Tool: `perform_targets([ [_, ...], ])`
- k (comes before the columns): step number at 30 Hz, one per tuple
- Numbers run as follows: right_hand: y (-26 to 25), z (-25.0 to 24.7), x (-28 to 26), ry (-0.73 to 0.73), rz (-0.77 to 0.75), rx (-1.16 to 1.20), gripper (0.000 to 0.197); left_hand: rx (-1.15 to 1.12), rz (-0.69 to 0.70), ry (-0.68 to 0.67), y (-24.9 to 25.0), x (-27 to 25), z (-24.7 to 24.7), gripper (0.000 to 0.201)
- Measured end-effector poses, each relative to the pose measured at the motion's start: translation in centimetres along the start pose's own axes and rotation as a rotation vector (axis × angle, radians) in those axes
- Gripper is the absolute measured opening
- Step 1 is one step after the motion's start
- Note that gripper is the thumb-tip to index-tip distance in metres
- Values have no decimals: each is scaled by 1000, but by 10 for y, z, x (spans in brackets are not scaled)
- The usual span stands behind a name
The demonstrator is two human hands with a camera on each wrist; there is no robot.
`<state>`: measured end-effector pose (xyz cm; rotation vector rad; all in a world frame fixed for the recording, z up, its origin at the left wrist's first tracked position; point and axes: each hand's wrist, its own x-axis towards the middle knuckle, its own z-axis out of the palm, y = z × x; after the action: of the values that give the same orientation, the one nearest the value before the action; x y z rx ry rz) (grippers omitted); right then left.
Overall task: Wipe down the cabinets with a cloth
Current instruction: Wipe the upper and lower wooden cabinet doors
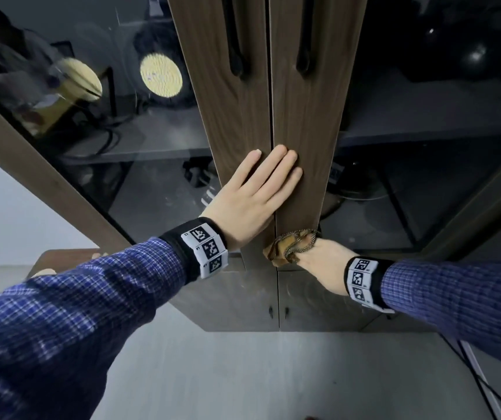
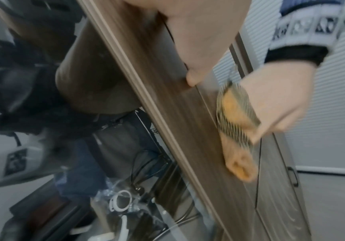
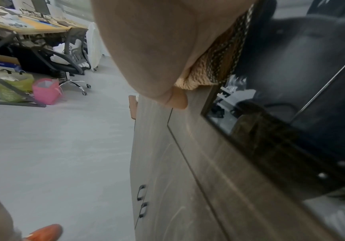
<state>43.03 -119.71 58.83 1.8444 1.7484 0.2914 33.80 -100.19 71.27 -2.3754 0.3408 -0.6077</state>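
A tall cabinet has two wood-framed glass doors (image 1: 300, 122) that meet at a centre seam. My left hand (image 1: 255, 189) lies flat across that seam with straight fingers pressing on both frames. My right hand (image 1: 318, 262) grips a folded orange and checked cloth (image 1: 288, 247) and holds it against the bottom of the right door frame. In the left wrist view the cloth (image 2: 235, 140) shows rolled under the right hand (image 2: 275, 104). The cloth (image 3: 213, 71) also peeks out from under my palm in the right wrist view.
Black door handles (image 1: 237, 56) hang above my hands. Grey lower cabinet doors (image 1: 243, 298) with small handles sit below. Behind the glass are a round lamp (image 1: 161, 75) and cables. An office chair (image 3: 70, 65), pink bin (image 3: 45, 91) and desk stand across the grey floor.
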Motion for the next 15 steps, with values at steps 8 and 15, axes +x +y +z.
perform_targets([
  [8,-18,63,-29,-159,64,106,87,-63,-90,56,16,-2,18,88],
  [15,-15,79,-54,-241,64,141,57,-51,-112,30,20,1,21,100],
])
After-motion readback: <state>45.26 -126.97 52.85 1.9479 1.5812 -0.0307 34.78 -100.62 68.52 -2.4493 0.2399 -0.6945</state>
